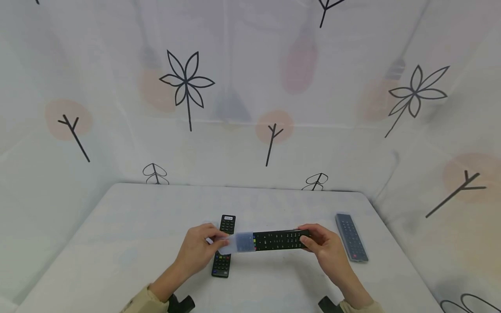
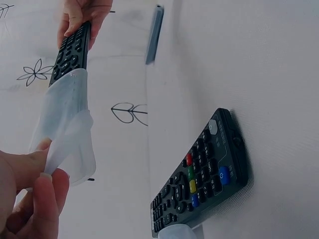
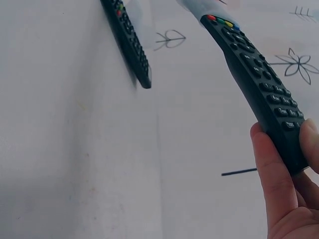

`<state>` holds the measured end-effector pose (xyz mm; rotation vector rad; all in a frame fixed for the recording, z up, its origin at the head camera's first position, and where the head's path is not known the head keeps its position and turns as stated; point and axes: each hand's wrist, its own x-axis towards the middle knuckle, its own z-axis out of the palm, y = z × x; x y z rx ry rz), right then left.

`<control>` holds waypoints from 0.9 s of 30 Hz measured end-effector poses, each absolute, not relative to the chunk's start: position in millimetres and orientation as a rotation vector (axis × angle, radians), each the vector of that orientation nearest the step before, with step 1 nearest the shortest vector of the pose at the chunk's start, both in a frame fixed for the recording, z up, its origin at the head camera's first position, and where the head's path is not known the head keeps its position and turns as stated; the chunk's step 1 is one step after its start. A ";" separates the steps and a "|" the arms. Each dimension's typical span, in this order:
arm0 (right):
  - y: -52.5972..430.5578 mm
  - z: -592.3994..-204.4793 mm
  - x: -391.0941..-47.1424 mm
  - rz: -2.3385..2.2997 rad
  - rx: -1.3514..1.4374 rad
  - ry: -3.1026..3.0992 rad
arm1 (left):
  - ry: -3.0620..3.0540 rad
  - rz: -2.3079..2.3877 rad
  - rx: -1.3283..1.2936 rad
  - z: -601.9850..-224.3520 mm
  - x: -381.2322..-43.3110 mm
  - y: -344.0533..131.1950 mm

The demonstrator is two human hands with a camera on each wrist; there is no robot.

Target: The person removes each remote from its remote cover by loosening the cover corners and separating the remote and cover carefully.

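Held above the surface (image 1: 282, 291), the black remote (image 1: 275, 241) has its long axis running crosswise from the right hand (image 1: 325, 247), which grips its bare end, toward the left hand (image 1: 198, 245), which pinches the translucent sleeve (image 1: 244, 242) covering the other end.

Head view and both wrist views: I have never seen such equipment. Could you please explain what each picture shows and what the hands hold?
There is no robot here: these are a person's bare hands. The wide picture comes from a camera worn on the head. The other two come from cameras on the left and right wrists, each looking at that hand's work. The left hand pinches a translucent sleeve, which covers one end of a black remote; the right hand grips the remote's other end. On the white table lie a second black remote and, farther right, a remote in a translucent cover.
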<state>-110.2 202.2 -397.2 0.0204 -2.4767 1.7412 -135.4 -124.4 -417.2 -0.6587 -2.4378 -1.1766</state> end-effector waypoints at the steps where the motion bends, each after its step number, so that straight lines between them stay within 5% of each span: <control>1: 202.3 -397.3 -110.4 1.742 0.019 -2.476 | -2.441 -1.182 -0.656 -416.9 -135.2 -124.5; 27: 203.4 -398.9 -112.3 1.762 0.007 -2.482 | -2.440 -1.169 -0.639 -419.6 -134.3 -129.1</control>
